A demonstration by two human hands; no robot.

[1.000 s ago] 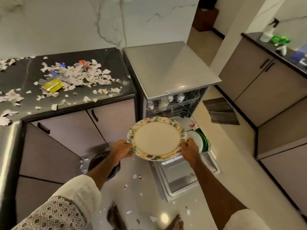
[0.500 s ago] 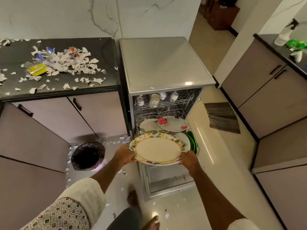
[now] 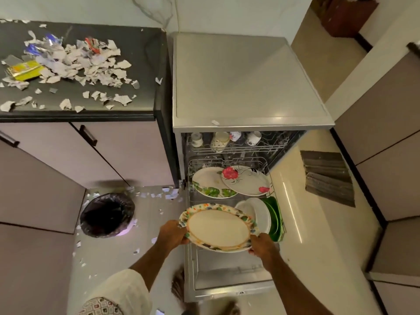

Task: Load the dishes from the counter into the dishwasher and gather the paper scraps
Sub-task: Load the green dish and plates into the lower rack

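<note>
I hold a cream plate with a colourful floral rim (image 3: 219,228) over the pulled-out lower rack (image 3: 227,162) of the open dishwasher (image 3: 245,83). My left hand (image 3: 171,233) grips its left edge and my right hand (image 3: 261,246) grips its right edge. Two flowered plates (image 3: 229,180) lie flat in the rack, and white and green plates (image 3: 270,217) stand on edge at its right. Cups (image 3: 221,138) sit in the upper rack. Torn paper scraps (image 3: 91,64) lie piled on the black counter (image 3: 141,53).
A bin with a black liner (image 3: 108,214) stands on the floor left of the dishwasher, with paper bits (image 3: 159,195) scattered around it. The dishwasher door (image 3: 227,276) lies open below the plate. A yellow packet (image 3: 25,70) rests among the scraps. A dark mat (image 3: 327,176) lies at right.
I have stepped closer to the dishwasher and the plate has moved lower over the bottom rack. Both hands keep the same grip on it.
</note>
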